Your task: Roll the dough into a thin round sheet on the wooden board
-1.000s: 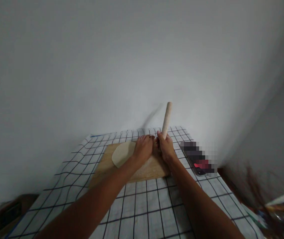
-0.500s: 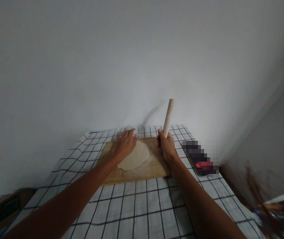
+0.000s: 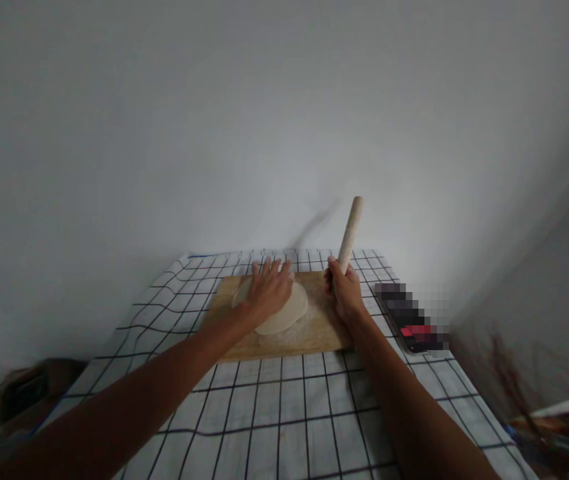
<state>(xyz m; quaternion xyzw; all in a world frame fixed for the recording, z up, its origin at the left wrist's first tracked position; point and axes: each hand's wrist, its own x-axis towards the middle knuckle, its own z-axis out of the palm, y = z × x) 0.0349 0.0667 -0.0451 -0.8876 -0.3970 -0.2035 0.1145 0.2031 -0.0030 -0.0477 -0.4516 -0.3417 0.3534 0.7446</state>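
Checked tablecloth (image 3: pixel 284 413) covers the tabletop; wooden cutting board (image 3: pixel 314 333) sits near its far edge, centred. Flat dough round (image 3: pixel 292 313) lies on the board's middle, left hand (image 3: pixel 269 291) spread flat on top of it, fingers open, pressing its left part. Right hand (image 3: pixel 345 295) fisted around lower end of rolling pin (image 3: pixel 350 233), held upright, tilted slightly right, at the board's right edge, just beside the dough, not touching. Blurred dark object (image 3: pixel 412 319) near the tabletop's right edge.

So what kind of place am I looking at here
Probably a home kitchen corner set up for dough work: a wooden board on a checked tablecloth against a plain wall, flat dough under the left hand, a rolling pin in the right hand.
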